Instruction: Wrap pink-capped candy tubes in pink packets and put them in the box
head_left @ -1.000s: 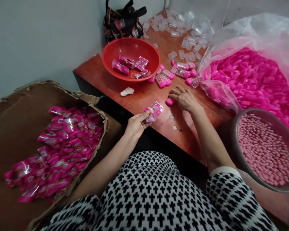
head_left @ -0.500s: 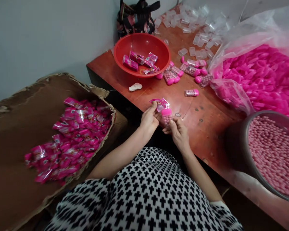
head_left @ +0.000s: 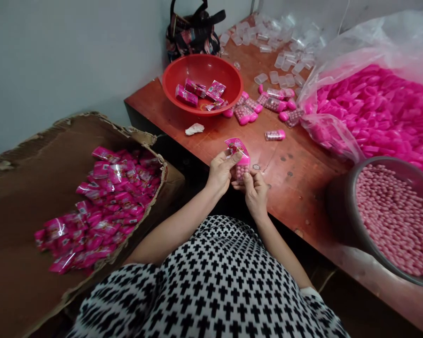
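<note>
Over the table's near edge, my left hand (head_left: 221, 171) pinches a pink printed wrapper (head_left: 235, 145). The wrapper covers the pink cap of a clear container filled with pink beads (head_left: 241, 172). My right hand (head_left: 255, 190) is closed on the lower part of this container, thumb on its front. The two hands are close together with the container between them. On the table (head_left: 285, 188), a single filled container (head_left: 275, 135) lies to the right, and several more (head_left: 246, 114) lie in a group behind.
A red bowl (head_left: 202, 105) holds several wrapped packs. A cardboard box (head_left: 7, 197) with many pink packs stands at left. At right are a plastic bag of pink caps (head_left: 380, 108) and a dark bucket of pink beads (head_left: 341, 211). Clear empty containers (head_left: 285, 61) and a bag (head_left: 193, 35) lie behind.
The wrapper has come down over the container's cap, and the two are now lined up. My right hand has moved slightly left, nearer my left hand. The view has shifted a little.
</note>
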A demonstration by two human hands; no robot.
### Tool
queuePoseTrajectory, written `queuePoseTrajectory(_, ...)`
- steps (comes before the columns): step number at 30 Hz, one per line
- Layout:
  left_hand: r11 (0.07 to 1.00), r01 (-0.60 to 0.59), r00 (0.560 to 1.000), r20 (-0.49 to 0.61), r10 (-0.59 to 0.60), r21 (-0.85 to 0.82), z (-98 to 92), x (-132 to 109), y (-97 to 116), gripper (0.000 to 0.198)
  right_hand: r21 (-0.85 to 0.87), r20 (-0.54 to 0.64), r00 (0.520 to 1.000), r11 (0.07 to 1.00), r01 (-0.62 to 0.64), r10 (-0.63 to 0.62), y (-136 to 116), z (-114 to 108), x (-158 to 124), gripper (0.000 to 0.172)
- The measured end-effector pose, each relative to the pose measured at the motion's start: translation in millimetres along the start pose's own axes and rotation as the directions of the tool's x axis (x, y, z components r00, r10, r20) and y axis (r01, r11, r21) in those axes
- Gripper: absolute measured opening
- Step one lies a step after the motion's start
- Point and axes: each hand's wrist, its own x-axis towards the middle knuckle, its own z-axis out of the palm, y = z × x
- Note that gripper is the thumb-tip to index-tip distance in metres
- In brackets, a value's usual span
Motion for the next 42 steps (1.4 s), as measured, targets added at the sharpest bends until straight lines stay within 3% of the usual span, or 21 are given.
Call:
queuePoseTrajectory(5, 0.991, 0.09, 0.995, 0.022, -0.093, 0.095, -2.6, 2, 2, 0.038, -0.113, -0.03, 0.997, 0.991, 0.07, -0.074, 4, 1, 2, 0.028)
queuePoseTrajectory(11, 0.961, 0.077, 0.99, 0.09, -0.105, 0.267, -11.2, 10, 5, 0.034, 0.118, 0.052, 0.995, 0.989, -0.09, 0.084, 1, -1, 8, 0.028)
queuePoseTrajectory(17, 0.97, 0.08, 0.996, 0.031, -0.089, 0.228, -7.2, 6, 4, 0.029, -0.097, -0.072, 0.995, 0.993, 0.06, -0.067, 0, -2, 8, 0.028)
queuePoseTrajectory(23, 0.971, 0.124, 0.99, 0.045, -0.136, 0.205, -6.9, 3, 3, 0.031, 0.157, 0.027, 0.994, 0.982, -0.106, 0.103, 1, -2, 10, 0.029)
queuePoseTrajectory(30, 0.978, 0.108, 0.992, 0.039, -0.117, 0.178, -9.8, 4, 3, 0.033, -0.1, -0.047, 0.994, 0.991, 0.09, -0.095, 2, 0, 4, 0.027)
queuePoseTrajectory(36, 0.953, 0.098, 0.99, 0.067, -0.122, 0.287, -14.4, 1, 6, 0.029, 0.224, 0.044, 0.993, 0.968, -0.115, 0.108, -3, 3, 5, 0.028)
queuePoseTrajectory(42, 0.979, 0.108, 0.99, 0.068, -0.121, 0.172, -15.1, -1, 7, 0.035, 0.285, -0.008, 0.996, 0.955, -0.083, 0.089, -3, 4, 5, 0.029)
